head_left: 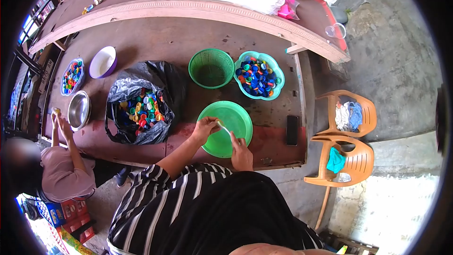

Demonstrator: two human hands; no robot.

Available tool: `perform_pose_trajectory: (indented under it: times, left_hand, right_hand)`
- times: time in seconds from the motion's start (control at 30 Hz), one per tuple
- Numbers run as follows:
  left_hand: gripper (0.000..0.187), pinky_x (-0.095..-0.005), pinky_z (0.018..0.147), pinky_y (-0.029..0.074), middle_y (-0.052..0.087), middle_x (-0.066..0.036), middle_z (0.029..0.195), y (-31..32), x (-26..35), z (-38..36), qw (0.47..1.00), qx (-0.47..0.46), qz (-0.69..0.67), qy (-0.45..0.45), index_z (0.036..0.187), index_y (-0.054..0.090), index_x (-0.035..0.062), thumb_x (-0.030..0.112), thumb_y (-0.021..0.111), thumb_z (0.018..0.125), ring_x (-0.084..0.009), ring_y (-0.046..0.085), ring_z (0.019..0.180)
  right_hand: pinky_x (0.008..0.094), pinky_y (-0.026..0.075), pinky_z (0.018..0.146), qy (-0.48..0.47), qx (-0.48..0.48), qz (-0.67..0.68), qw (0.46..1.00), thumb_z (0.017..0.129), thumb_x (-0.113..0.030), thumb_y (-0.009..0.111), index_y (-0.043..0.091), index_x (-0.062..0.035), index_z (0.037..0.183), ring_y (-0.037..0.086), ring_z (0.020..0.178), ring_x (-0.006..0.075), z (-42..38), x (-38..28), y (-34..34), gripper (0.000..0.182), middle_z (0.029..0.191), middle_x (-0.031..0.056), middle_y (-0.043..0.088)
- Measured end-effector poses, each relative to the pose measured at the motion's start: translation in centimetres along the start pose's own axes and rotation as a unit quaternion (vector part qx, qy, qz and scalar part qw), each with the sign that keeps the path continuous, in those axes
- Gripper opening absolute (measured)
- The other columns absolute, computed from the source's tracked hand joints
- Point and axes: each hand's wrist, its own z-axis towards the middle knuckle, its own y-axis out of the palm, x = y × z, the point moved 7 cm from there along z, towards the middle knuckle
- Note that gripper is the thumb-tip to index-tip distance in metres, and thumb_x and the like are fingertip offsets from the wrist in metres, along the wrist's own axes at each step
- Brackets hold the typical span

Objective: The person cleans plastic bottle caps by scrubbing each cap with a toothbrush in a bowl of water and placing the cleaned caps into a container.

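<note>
Over a green basin [221, 147] at the table's front edge, my left hand [205, 130] pinches something small and pale that I cannot make out. My right hand [241, 155] is closed around the handle of a slim white tool [223, 127], whose far end meets my left fingertips. Beyond the basin stand a green basket [211, 69] and a turquoise scalloped bowl [281, 78] holding many bottle caps [257, 78]. To the left, a black plastic bag [172, 89] lies open with colourful caps [143, 110] inside.
A phone [292, 130] lies near the table's right edge [306, 151]. At left are a steel bowl [79, 110], a purple bowl [103, 62] and a small basket [72, 77] of caps. A co-worker [68, 172] sits there, hands raised. Orange chairs [361, 163] stand at right.
</note>
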Motion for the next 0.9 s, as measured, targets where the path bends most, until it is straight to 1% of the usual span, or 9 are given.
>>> perform_pose_trajectory:
  times: [0.03, 0.13, 0.23, 0.33, 0.43, 0.53, 0.63, 0.83, 0.9]
  left_hand:
    - [0.02, -0.0283, 0.081, 0.054, 0.064, -0.011, 0.1, -0.1, 0.0, 0.1, 1.0, -0.004, 0.014, 0.016, 0.102, 0.055, -0.0041, 0.01, 0.061, 0.089, -0.0169, 0.064, 0.088]
    - [0.02, -0.0276, 0.08, 0.054, 0.065, -0.011, 0.098, -1.0, 0.4, 0.7, 0.995, 0.016, 0.088, 0.038, 0.099, 0.055, -0.0028, 0.009, 0.064, 0.087, -0.0151, 0.064, 0.087]
    - [0.021, -0.0265, 0.078, 0.053, 0.065, -0.012, 0.096, -1.3, 0.8, 0.5, 0.994, 0.037, 0.079, 0.062, 0.099, 0.055, -0.0032, 0.005, 0.067, 0.084, -0.0142, 0.063, 0.086]
    - [0.022, -0.0266, 0.076, 0.052, 0.065, -0.011, 0.094, -1.4, 1.2, 0.1, 0.987, 0.055, 0.119, 0.091, 0.099, 0.056, -0.0041, 0.001, 0.068, 0.081, -0.0142, 0.063, 0.084]
    - [0.024, -0.0257, 0.074, 0.052, 0.065, -0.01, 0.09, -1.4, 1.8, -0.2, 0.969, 0.072, 0.2, 0.13, 0.099, 0.056, -0.0049, -0.002, 0.068, 0.078, -0.0141, 0.063, 0.081]
    - [0.023, -0.0258, 0.073, 0.052, 0.066, -0.009, 0.087, -1.8, 1.4, 0.5, 0.942, 0.071, 0.289, 0.157, 0.095, 0.058, -0.0044, -0.001, 0.069, 0.076, -0.0138, 0.063, 0.08]
    - [0.018, -0.0264, 0.072, 0.052, 0.068, -0.008, 0.082, -0.9, 2.6, -0.3, 0.935, 0.097, 0.306, 0.153, 0.087, 0.06, -0.0006, 0.003, 0.071, 0.074, -0.0115, 0.065, 0.076]
    - [0.021, -0.0269, 0.073, 0.053, 0.068, -0.009, 0.083, -0.8, 2.8, -0.5, 0.924, 0.104, 0.327, 0.166, 0.089, 0.059, -0.0021, 0.003, 0.072, 0.072, -0.0126, 0.066, 0.078]
    - [0.022, -0.0273, 0.072, 0.052, 0.068, -0.01, 0.083, -1.2, 2.3, -0.2, 0.928, 0.099, 0.32, 0.164, 0.09, 0.06, -0.0019, 0.004, 0.072, 0.072, -0.0135, 0.066, 0.078]
  right_hand:
    - [0.0452, 0.051, 0.07, -0.011, -0.022, -0.001, 1.0, 0.085, -0.004, 0.047, 0.04, -0.0193, 0.139, 0.06, 0.089, 0.0365, 0.0, -0.5, -0.2, 0.057, 0.11, 0.0145, 0.052]
    - [0.0455, 0.05, 0.07, 0.032, -0.013, -0.044, 0.998, 0.085, -0.002, 0.049, 0.044, -0.02, 0.136, 0.06, 0.089, 0.0362, 1.5, 2.1, 0.4, 0.055, 0.109, 0.012, 0.052]
    - [0.0451, 0.05, 0.071, -0.001, 0.049, -0.053, 0.997, 0.084, -0.002, 0.05, 0.045, -0.0206, 0.135, 0.061, 0.089, 0.0354, 3.2, 2.5, 0.0, 0.054, 0.11, 0.0112, 0.053]
    - [0.0445, 0.05, 0.071, -0.004, -0.024, -0.091, 0.996, 0.084, -0.002, 0.05, 0.045, -0.0211, 0.135, 0.061, 0.09, 0.0344, 4.2, 3.9, 2.5, 0.055, 0.111, 0.0109, 0.053]
    - [0.0437, 0.051, 0.07, 0.0, -0.021, -0.074, 0.997, 0.085, -0.003, 0.051, 0.044, -0.0217, 0.136, 0.06, 0.091, 0.034, 4.1, 2.4, 1.0, 0.055, 0.111, 0.0107, 0.054]
    - [0.0442, 0.051, 0.068, -0.056, 0.013, -0.002, 0.998, 0.084, -0.004, 0.051, 0.042, -0.0232, 0.138, 0.06, 0.09, 0.0341, 3.0, 0.0, -0.2, 0.058, 0.111, 0.0112, 0.053]
    - [0.0452, 0.051, 0.069, 0.0, -0.016, -0.048, 0.999, 0.086, -0.006, 0.05, 0.04, -0.0237, 0.139, 0.06, 0.09, 0.036, 2.4, 1.6, 1.7, 0.057, 0.112, 0.0121, 0.052]
    - [0.0444, 0.051, 0.069, -0.041, -0.03, -0.033, 0.998, 0.085, -0.005, 0.049, 0.04, -0.0214, 0.139, 0.06, 0.092, 0.0351, 2.6, 0.1, 0.8, 0.057, 0.114, 0.0129, 0.052]
    - [0.044, 0.051, 0.069, -0.011, -0.051, -0.087, 0.995, 0.086, -0.005, 0.049, 0.041, -0.0201, 0.139, 0.06, 0.092, 0.0341, 3.9, 1.6, 1.4, 0.056, 0.113, 0.0127, 0.053]
